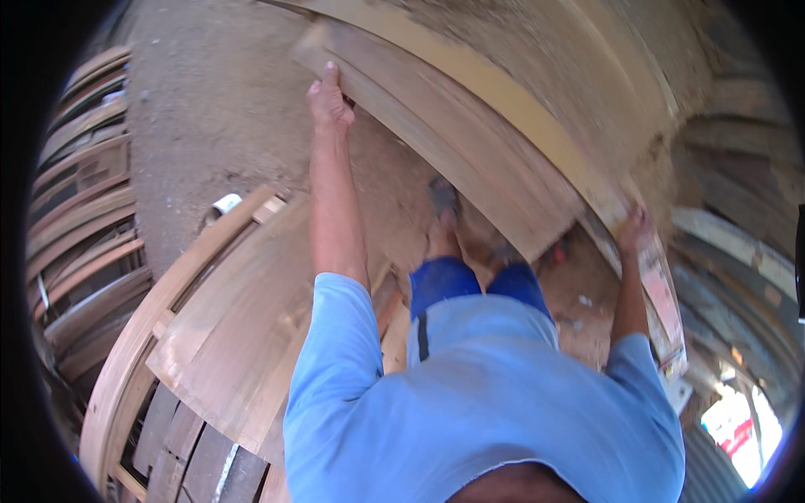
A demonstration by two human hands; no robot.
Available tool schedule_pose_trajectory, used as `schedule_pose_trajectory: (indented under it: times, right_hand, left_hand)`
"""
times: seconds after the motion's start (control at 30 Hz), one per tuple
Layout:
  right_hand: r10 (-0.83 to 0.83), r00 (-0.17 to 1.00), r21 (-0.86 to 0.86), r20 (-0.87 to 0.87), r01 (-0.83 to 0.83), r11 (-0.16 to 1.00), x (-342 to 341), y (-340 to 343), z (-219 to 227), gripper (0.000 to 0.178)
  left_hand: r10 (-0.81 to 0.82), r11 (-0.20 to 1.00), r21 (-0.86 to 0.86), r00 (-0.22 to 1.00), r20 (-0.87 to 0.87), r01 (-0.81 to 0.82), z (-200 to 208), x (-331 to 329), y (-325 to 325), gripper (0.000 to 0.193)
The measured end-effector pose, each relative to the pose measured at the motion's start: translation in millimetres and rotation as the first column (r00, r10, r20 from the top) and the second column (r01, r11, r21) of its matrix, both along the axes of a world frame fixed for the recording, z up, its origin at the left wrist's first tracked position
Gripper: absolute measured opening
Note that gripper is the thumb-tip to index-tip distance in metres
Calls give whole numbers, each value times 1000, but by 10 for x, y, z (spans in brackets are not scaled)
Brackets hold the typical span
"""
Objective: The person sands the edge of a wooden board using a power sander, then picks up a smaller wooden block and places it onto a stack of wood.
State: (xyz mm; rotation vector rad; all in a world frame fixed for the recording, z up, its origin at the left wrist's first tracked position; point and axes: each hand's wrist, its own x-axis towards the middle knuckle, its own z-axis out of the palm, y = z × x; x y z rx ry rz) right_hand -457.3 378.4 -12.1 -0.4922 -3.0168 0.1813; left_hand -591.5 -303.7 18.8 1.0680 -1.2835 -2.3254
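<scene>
A wide brown wooden board (453, 134) slants across the space ahead of my legs. My left hand (331, 99) grips its near edge at the far left end, thumb on top and fingers curled underneath. Along the board's far side runs a long yellowish plank (503, 80), curved by the lens. My right hand (637, 225) is closed at the right, beside that plank's near end. It is small and blurred, and what its fingers hold is hidden.
A wooden panel (243, 318) lies on a framed stack at the lower left. Stacked timber (84, 184) lines the left side. More planks (738, 243) lie at the right, near a pale, paint-worn beam (658, 289). My sandalled foot (444, 197) stands on the dirt floor (210, 109).
</scene>
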Motion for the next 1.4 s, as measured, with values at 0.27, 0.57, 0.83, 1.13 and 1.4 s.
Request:
schedule_pose_trajectory:
  times: [0.27,0.57,0.83,1.13,1.4]
  right_hand:
    - [-63,997,-176,53,72,982,39,-116,250,35]
    - [-134,985,-138,107,148,979,-24,-475,491,43]
    - [102,987,-7,125,-102,995,-12,-563,515,50]
    - [823,473,-42,316,-859,510,857,-2679,1123,76]
    - [650,664,241,370,-744,623,549,-2884,1004,91]
  left_hand:
    - [-278,923,-118,847,454,366,420,1763,3005,39]
    - [-859,-73,-360,125,497,930,-137,3684,4144,38]
    - [-422,569,-386,660,622,727,216,4018,3093,40]
    - [49,930,-321,808,588,177,-412,6247,2665,31]
    - [848,489,-153,427,314,-859,-68,7939,2787,23]
